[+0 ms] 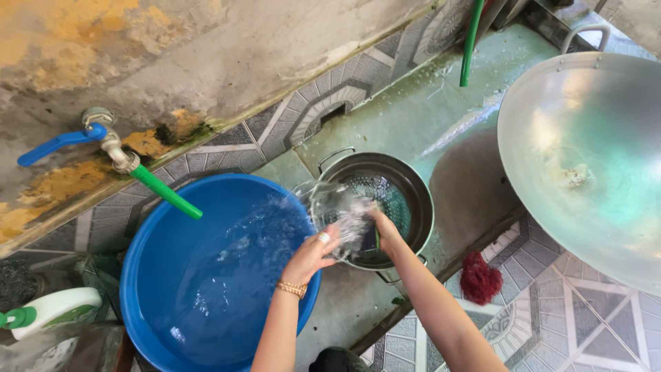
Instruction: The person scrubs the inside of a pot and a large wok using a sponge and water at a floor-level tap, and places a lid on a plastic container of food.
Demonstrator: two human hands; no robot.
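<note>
Left hand: I see my left hand (pixel 311 256) curled around the near edge of a clear glass vessel (pixel 335 210), fingers closed on it, a ring on one finger and a gold bracelet (pixel 292 288) at the wrist.
Right hand: my right hand (pixel 385 231) grips the far side of the same vessel, and something dark sits under the fingers; I cannot tell what it is.
Glass vessel: held between both hands, tilted, blurred and wet, over the gap between the blue basin (pixel 206 275) and the metal colander (pixel 385 200).
Blue basin: on my left, round, filled with water, just beside the colander.
Metal colander: on the wet concrete ledge (pixel 441 117), perforated inside, with a loop handle toward the wall.
Tap: a metal tap with a blue lever (pixel 58 143) comes out of the stained wall, and a green hose piece (pixel 166 193) reaches from it over the basin rim.
Wok: a large shiny wok (pixel 585 158) fills the right side, with a little residue inside.
Red scrubber: a red scrubber (pixel 480 279) lies on the patterned tiles below the ledge.
Bottle: a white bottle with a green cap (pixel 48 311) lies at the lower left.
</note>
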